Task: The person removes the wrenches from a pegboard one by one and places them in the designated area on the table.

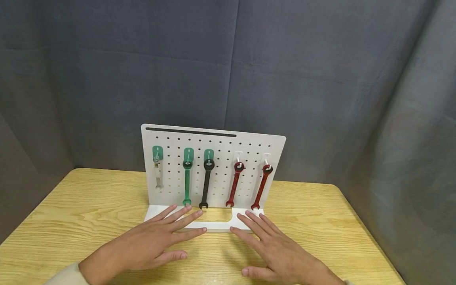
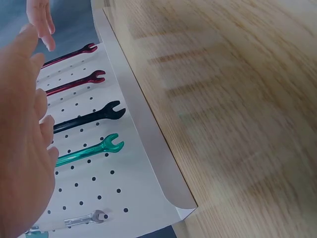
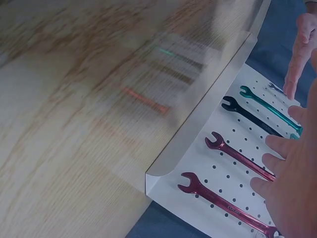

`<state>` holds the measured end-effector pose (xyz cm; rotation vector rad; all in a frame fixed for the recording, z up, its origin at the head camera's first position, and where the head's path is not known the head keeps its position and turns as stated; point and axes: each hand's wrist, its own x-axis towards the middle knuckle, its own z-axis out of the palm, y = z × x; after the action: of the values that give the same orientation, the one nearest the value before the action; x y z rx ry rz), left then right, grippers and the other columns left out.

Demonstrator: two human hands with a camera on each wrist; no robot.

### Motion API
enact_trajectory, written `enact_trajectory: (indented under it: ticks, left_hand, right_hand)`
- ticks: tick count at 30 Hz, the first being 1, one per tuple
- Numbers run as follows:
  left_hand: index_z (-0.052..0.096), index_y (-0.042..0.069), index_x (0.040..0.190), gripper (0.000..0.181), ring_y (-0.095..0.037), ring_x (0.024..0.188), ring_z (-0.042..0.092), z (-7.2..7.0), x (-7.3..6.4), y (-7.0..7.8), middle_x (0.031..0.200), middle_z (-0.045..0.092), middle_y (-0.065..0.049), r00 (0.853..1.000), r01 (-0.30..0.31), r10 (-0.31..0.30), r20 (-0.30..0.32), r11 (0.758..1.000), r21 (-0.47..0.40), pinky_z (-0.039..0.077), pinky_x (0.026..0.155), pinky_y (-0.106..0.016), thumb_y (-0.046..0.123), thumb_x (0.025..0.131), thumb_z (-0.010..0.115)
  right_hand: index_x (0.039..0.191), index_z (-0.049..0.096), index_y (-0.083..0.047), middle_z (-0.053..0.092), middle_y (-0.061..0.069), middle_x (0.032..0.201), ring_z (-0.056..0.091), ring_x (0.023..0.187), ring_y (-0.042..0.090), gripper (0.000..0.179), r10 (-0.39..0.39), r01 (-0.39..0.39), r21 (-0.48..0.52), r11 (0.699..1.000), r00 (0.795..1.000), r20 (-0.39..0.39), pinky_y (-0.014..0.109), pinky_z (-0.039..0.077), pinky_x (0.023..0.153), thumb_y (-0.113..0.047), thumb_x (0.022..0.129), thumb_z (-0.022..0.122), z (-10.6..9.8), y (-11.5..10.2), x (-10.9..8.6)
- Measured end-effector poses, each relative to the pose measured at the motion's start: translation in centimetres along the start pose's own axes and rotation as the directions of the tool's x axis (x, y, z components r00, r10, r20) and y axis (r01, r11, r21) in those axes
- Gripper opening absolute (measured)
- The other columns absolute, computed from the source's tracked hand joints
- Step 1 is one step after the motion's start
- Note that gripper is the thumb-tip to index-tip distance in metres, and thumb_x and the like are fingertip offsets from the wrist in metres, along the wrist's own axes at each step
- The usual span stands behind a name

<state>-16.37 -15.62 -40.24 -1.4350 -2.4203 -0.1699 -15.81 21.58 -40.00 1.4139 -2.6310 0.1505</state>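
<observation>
At the far left a sleeve (image 1: 69, 276) leads to the left hand (image 1: 160, 239), which is released, its fingers straight and fanned apart, palm down before the base (image 1: 213, 225) of a white pegboard (image 1: 249, 139). Beyond this hand, on the board's left side, a silver wrench (image 1: 157, 170) hangs from a green hook (image 1: 158, 151). Next comes a green wrench (image 1: 187, 184), whose lower end sits just beyond the left fingertips, then a black wrench (image 1: 206, 185), slightly tilted, its lower end also near that hand; both hang by their ring ends from green hooks. Past the middle, a first red wrench (image 1: 233, 188) hangs at a slant from a white hook, its lower end in the gap between the two hands. A second red wrench (image 1: 261, 190) slants from another white hook (image 1: 266, 158) (the last in the row), just beyond the right fingertips. The right hand (image 1: 276, 249) is likewise released, fingers extended and spread, thumb pointing inward towards the left hand. Whether any fingertips touch the base is hard to judge from above. The board stands on a wood-grain table (image 1: 313, 221), before a grey curtain (image 1: 142, 79).
</observation>
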Motion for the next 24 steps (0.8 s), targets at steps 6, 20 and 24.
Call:
enact_trajectory:
  ticks: [6,20,24]
  left_hand:
    - [0.038,0.028,0.161,0.063,-0.033,0.15,0.029,-0.1,0.0,0.0,0.169,0.02,-0.004,1.0,-0.002,0.002,-0.004,1.0,0.007,0.006,0.12,-0.04,0.042,0.104,0.06]
    - [0.033,0.025,0.163,0.069,-0.026,0.149,0.033,-2.4,-0.1,-0.6,0.168,0.025,-0.004,0.996,0.033,-0.031,-0.079,0.999,0.016,0.01,0.121,-0.036,0.038,0.102,0.063]
    - [0.035,0.02,0.162,0.064,-0.026,0.149,0.033,-3.5,-0.2,-1.1,0.167,0.027,-0.004,0.99,0.055,-0.053,-0.127,0.998,0.01,0.014,0.121,-0.035,0.039,0.106,0.058]
  right_hand:
    - [0.166,0.02,-0.026,0.014,0.006,0.17,0.016,0.155,0.027,0.087,-0.02,0.019,-0.041,0.999,0.999,-0.036,0.04,0.007,0.122,-0.056,0.097,0.064,-0.2,0.0,-0.1]
    - [0.16,0.036,-0.023,0.033,0.0,0.163,0.032,0.148,0.024,0.072,0.016,-0.024,-0.05,0.998,0.989,-0.149,0.041,0.03,0.115,-0.044,0.099,0.067,-0.6,0.6,-0.6]
    - [0.159,0.04,-0.021,0.039,0.002,0.158,0.04,0.143,0.025,0.07,0.008,-0.016,-0.034,0.999,0.973,-0.231,0.041,0.034,0.112,-0.035,0.097,0.071,-0.7,1.3,-0.8]
